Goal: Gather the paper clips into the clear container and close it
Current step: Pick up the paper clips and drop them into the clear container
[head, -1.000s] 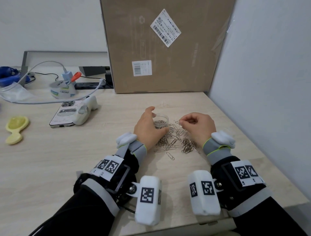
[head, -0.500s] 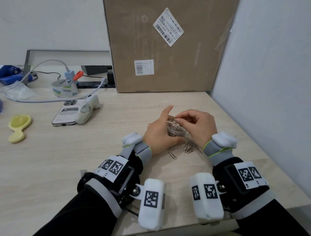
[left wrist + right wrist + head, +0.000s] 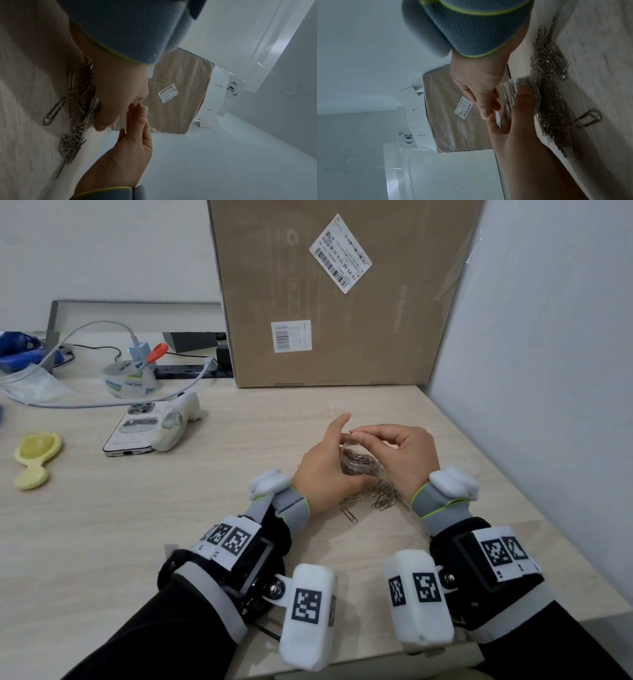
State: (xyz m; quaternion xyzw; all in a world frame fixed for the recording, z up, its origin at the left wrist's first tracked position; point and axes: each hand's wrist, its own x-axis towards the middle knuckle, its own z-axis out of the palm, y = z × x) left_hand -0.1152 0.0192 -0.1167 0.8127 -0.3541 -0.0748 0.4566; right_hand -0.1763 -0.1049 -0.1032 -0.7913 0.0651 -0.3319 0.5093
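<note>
My left hand (image 3: 327,463) grips the small clear container (image 3: 358,462), lifted off the desk and tilted, with several paper clips inside; its forefinger points up. My right hand (image 3: 358,437) hovers at the container's mouth with thumb and forefinger pinched together; the clips between them are mostly hidden. In the right wrist view the left thumb lies on the container (image 3: 507,94). A loose pile of silver paper clips (image 3: 387,495) lies on the desk under both hands, and shows as the pile (image 3: 77,105) and the pile (image 3: 551,94). One single clip (image 3: 348,514) lies apart, nearer me.
A big cardboard box (image 3: 335,296) stands upright behind the hands and a white wall (image 3: 548,371) closes the right side. To the left lie a phone (image 3: 137,428), a tape roll (image 3: 130,378) with cables, and a yellow scoop-like thing (image 3: 34,457).
A second ago the container stood on the desk beside the pile. My left hand has lifted and tilted it, and my right hand has brought picked-up clips to its mouth.
</note>
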